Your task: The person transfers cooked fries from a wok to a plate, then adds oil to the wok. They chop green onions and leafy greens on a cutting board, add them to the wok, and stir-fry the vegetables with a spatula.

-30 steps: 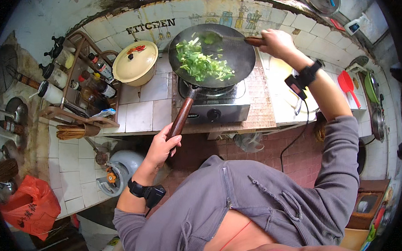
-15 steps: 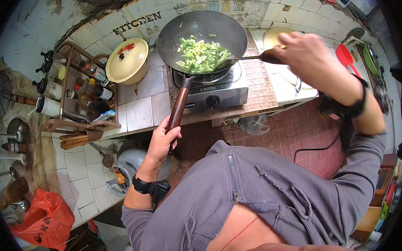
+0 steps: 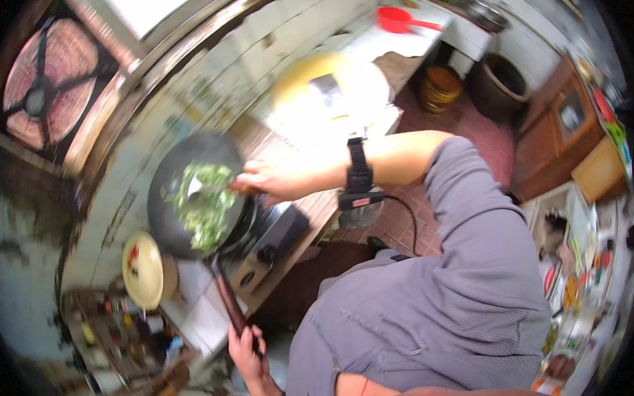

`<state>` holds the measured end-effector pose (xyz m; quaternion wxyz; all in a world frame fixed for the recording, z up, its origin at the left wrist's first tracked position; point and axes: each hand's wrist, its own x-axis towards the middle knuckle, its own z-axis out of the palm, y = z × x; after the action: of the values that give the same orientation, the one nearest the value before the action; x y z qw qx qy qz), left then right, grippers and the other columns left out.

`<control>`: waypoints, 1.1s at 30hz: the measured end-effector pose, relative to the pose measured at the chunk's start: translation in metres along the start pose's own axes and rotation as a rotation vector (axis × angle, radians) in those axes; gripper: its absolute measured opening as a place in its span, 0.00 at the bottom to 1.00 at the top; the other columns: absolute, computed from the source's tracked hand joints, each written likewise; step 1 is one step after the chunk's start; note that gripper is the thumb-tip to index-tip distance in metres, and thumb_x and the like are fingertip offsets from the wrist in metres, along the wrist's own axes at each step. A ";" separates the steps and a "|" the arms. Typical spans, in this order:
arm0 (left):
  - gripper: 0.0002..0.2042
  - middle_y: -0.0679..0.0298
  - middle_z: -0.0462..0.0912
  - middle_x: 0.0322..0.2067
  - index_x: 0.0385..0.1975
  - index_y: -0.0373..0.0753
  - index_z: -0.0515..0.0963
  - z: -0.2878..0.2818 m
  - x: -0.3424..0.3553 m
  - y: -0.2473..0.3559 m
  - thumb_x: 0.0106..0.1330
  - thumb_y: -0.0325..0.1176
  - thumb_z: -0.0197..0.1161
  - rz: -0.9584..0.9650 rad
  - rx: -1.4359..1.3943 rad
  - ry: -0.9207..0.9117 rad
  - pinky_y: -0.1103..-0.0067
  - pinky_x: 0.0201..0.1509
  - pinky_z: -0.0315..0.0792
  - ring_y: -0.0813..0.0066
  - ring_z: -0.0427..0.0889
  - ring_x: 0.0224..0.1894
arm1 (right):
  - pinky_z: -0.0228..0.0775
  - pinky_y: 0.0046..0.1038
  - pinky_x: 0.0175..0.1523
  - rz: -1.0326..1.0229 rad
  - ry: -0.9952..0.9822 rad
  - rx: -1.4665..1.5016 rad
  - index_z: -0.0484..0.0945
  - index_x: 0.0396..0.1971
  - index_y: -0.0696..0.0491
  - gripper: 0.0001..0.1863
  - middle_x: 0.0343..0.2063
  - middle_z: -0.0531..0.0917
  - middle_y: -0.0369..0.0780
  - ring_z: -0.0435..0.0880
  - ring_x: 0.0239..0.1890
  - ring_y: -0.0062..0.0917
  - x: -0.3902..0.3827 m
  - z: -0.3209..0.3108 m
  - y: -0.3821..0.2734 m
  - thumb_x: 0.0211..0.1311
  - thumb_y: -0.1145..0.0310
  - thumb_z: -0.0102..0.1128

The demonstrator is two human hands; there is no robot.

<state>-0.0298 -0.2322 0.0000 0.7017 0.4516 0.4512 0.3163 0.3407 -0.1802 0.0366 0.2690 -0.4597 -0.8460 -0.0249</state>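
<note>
A dark wok (image 3: pixel 163 196) sits over a gas stove (image 3: pixel 266 250), with chopped green vegetables (image 3: pixel 206 226) in it. My left hand (image 3: pixel 246 347) is wrapped round the wok's long brown wooden handle. Over the wok's right side, my right hand (image 3: pixel 272 180) grips a wok spatula (image 3: pixel 194 188) by its handle. The spatula's silvery head is among the vegetables. Motion blurs the picture, so whether the spatula lifts any pieces is hard to see.
Left of the stove stands a cream lidded pot (image 3: pixel 147 270), beside a rack of bottles (image 3: pixel 119 341). Glare covers a yellow round item (image 3: pixel 288 87) at right. Farther off are a red dipper (image 3: pixel 397 20), a bucket (image 3: pixel 439 89), a dark vat (image 3: pixel 499 85) and a wooden cabinet (image 3: pixel 560 139).
My view has swung to the right and tilted. My right hand has come closer over the wok, and the spatula's head now shows on top of the vegetables. Both hands keep their grips.
</note>
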 end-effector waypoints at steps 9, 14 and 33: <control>0.09 0.67 0.75 0.21 0.38 0.42 0.69 0.001 -0.006 -0.007 0.62 0.36 0.55 -0.131 0.386 0.328 0.88 0.15 0.57 0.86 0.63 0.14 | 0.72 0.38 0.36 0.984 0.041 -0.367 0.78 0.25 0.52 0.12 0.32 0.79 0.45 0.79 0.35 0.38 -0.205 -0.116 0.245 0.44 0.60 0.55; 0.20 0.53 0.74 0.44 0.47 0.29 0.71 0.035 0.001 -0.008 0.58 0.35 0.59 0.287 0.841 0.632 0.74 0.52 0.64 0.65 0.71 0.46 | 0.71 0.38 0.46 1.526 -0.056 -0.668 0.79 0.37 0.51 0.15 0.44 0.75 0.44 0.73 0.48 0.37 -0.371 -0.210 0.394 0.48 0.66 0.52; 0.23 0.55 0.79 0.28 0.40 0.33 0.74 0.167 0.017 -0.003 0.53 0.46 0.63 -0.483 1.514 1.438 0.72 0.31 0.72 0.64 0.77 0.29 | 0.66 0.21 0.15 1.726 0.526 1.067 0.70 0.37 0.61 0.18 0.25 0.78 0.46 0.77 0.18 0.25 -0.548 -0.243 0.638 0.48 0.66 0.58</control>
<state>0.1302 -0.2772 0.0220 -0.1474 0.3759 0.9149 -0.0011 1.1875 -0.3025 -0.1484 0.5386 -0.7091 -0.0467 0.4526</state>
